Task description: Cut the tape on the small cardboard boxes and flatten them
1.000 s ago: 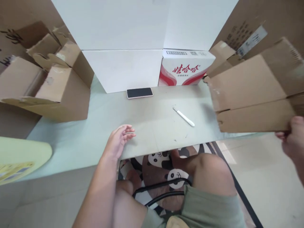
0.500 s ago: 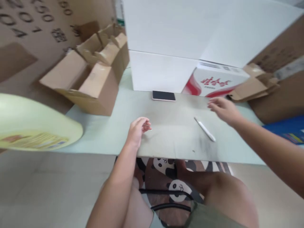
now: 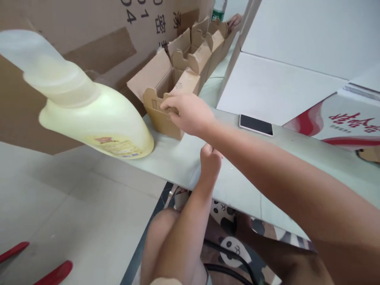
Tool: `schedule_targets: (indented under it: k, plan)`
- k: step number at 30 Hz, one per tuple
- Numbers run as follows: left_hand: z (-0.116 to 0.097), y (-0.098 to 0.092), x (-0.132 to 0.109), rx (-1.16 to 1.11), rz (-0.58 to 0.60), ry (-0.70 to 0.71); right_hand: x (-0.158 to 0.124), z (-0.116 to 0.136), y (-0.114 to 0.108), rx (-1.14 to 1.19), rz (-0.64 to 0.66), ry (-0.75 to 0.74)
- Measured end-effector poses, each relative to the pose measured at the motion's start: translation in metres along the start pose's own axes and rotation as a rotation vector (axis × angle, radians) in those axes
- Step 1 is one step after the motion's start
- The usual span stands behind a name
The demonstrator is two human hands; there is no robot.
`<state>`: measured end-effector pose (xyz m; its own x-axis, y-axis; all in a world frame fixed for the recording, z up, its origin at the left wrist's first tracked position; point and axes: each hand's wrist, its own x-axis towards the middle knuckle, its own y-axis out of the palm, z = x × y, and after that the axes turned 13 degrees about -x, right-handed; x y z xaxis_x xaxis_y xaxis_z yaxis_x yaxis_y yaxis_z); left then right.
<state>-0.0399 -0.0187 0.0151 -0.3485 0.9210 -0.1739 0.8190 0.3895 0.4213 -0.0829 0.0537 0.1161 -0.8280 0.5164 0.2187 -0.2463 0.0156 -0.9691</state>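
Observation:
My right hand [image 3: 191, 114] reaches across to the left, at the near end of an open cardboard box [image 3: 166, 120]. Its fingers are bent together over the box's front edge; anything between them is hidden. Below it, close to the table's front edge, my left hand [image 3: 210, 161] is closed in a fist, and its contents cannot be made out. My right forearm passes above the left hand. Farther back on the table lies a phone [image 3: 255, 125] with a dark screen.
A large pale-yellow bottle [image 3: 118, 118] stands left of the box. More open cardboard boxes [image 3: 204, 55] line up behind it, near another person's hand [image 3: 235, 20]. White panels [image 3: 276, 87] and a red-and-white carton [image 3: 341, 118] stand at the back right. Red objects [image 3: 56, 273] show lower left.
The view has swung left. My right hand has moved from the right side of the table to the cardboard box. My left hand has closed into a fist. The slim white tool is out of sight.

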Motion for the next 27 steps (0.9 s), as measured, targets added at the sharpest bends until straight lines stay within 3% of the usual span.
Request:
schedule_targets:
  k: [3, 5, 7, 9, 10, 11, 13, 15, 17, 20, 24, 27]
  plan:
    - [-0.012, 0.000, -0.014, 0.092, -0.095, 0.126, -0.033, -0.011, -0.006, 0.068, -0.085, 0.022]
    - [-0.031, -0.002, -0.031, 0.229, -0.035, 0.206, -0.072, -0.026, -0.014, 0.167, -0.205, 0.120]
    - [-0.053, -0.005, -0.053, 0.326, 0.125, 0.222, -0.121, -0.042, -0.023, 0.257, -0.330, 0.267]
    - [-0.074, -0.007, -0.077, 0.275, 0.331, 0.221, -0.179, -0.056, -0.031, 0.334, -0.451, 0.412]
    - [-0.082, -0.007, -0.087, 0.229, 0.373, 0.294, -0.209, -0.061, -0.035, 0.374, -0.501, 0.481]
    - [-0.087, -0.007, -0.094, 0.149, 0.328, 0.428, -0.240, -0.064, -0.039, 0.418, -0.540, 0.525]
    - [-0.088, -0.005, -0.096, -0.069, 0.090, 0.750, -0.299, -0.067, -0.045, 0.436, -0.586, 0.579]
    - [-0.079, -0.004, -0.083, -0.135, -0.093, 0.865, -0.348, -0.067, -0.053, 0.312, -0.554, 0.526]
    - [-0.064, -0.001, -0.062, -0.071, -0.065, 0.723, -0.383, -0.065, -0.062, 0.132, -0.440, 0.380]
    - [-0.041, 0.010, -0.033, -0.077, 0.061, 0.514, -0.410, -0.062, -0.074, 0.019, -0.304, 0.231]
    - [-0.024, 0.035, -0.024, -0.102, 0.265, 0.323, -0.415, -0.065, -0.081, 0.060, -0.261, 0.322]
    - [-0.018, 0.050, -0.028, -0.135, 0.363, 0.225, -0.406, -0.074, -0.074, 0.243, -0.331, 0.409]
